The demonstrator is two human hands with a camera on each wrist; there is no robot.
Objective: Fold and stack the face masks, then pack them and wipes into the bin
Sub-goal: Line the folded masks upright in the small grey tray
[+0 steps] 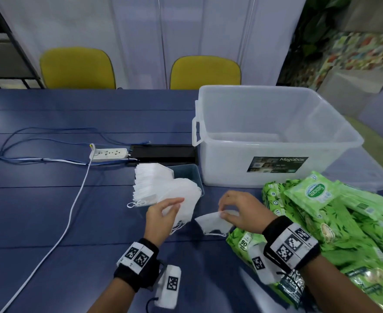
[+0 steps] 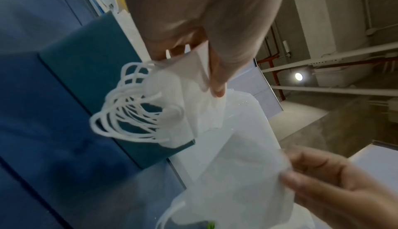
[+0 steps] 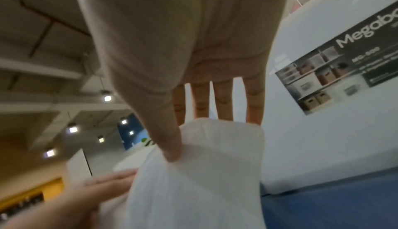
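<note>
My left hand (image 1: 163, 214) grips a stack of folded white face masks (image 1: 181, 199), thumb on top, ear loops (image 2: 129, 113) dangling below. More white masks (image 1: 150, 179) fan out over a small teal tray (image 1: 188, 175). My right hand (image 1: 235, 211) pinches a single white mask (image 1: 213, 222) between thumb and fingers, just above the blue table (image 1: 50, 211). In the right wrist view the thumb presses onto that mask (image 3: 204, 173). The clear plastic bin (image 1: 276, 132) stands behind my right hand. Green wipe packs (image 1: 335, 213) lie piled at the right.
A white power strip (image 1: 109, 154) with white and blue cables lies at the left, next to a black box (image 1: 163, 152). Two yellow chairs (image 1: 77, 68) stand behind the table. One wipe pack (image 1: 247, 242) lies under my right wrist.
</note>
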